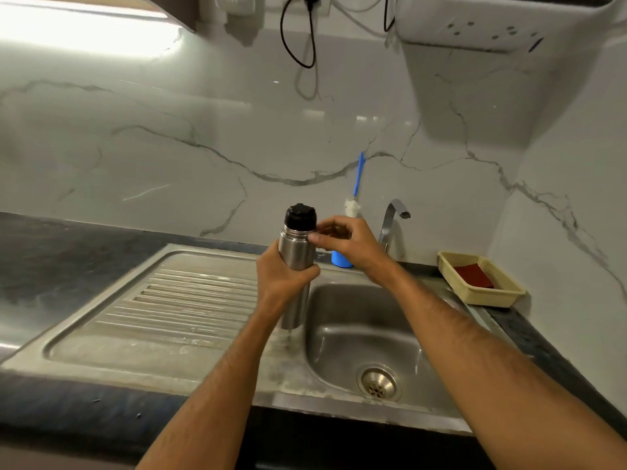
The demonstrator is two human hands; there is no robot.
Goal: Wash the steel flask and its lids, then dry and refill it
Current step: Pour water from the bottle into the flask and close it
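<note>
A person stands at a steel sink [339,337] set into a dark desk [51,259]. The left hand [283,274] grips a steel flask [296,252] around its middle and holds it upright over the edge between the ribbed draining board [176,300] and the basin. A black lid [300,216] sits on the flask's neck. The right hand [346,239] reaches in from the right, its fingers curled at the lid's side, the thumb against the flask's shoulder. Behind the hands, a blue-handled bottle brush [356,188] stands in a blue holder [341,260] against the marble wall. A steel tap [392,222] rises beside it. Farther right, a pale yellow basket [481,295] holds a red cloth [473,275].
</note>
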